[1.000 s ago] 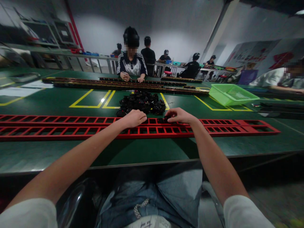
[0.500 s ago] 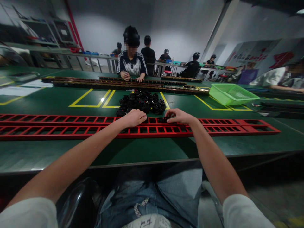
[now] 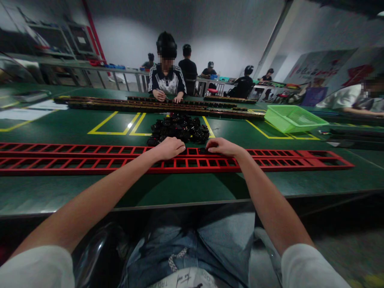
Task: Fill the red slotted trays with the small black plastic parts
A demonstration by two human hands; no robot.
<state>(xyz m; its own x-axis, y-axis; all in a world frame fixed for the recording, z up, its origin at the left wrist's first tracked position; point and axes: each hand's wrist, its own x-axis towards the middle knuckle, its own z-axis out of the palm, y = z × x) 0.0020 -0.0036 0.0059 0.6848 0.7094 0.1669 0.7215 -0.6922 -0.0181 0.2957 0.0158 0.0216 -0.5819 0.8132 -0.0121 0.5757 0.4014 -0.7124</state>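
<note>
Two long red slotted frames (image 3: 141, 169) lie side by side across the table in front of me. My left hand (image 3: 171, 148) rests over the far frame, its fingers curled together; whatever they may hold is hidden beneath them. To its right, my right hand (image 3: 223, 147) bends down over the same frame with thumb and fingertips together. At those fingertips a small black part (image 3: 203, 151) shows in a slot of the frame, partly covered. Just beyond both hands sits a heap of small black parts (image 3: 180, 128).
A green plastic basket (image 3: 295, 119) stands at the right. Long dark strips (image 3: 144, 105) lie across the table's far side, where a co-worker (image 3: 167, 78) works facing me. White papers (image 3: 33, 111) are at the left. The table's near edge (image 3: 192, 205) runs before my lap.
My right hand has shifted slightly left and its fingers have drawn in over the slot with the black part. My left hand has stayed in place.
</note>
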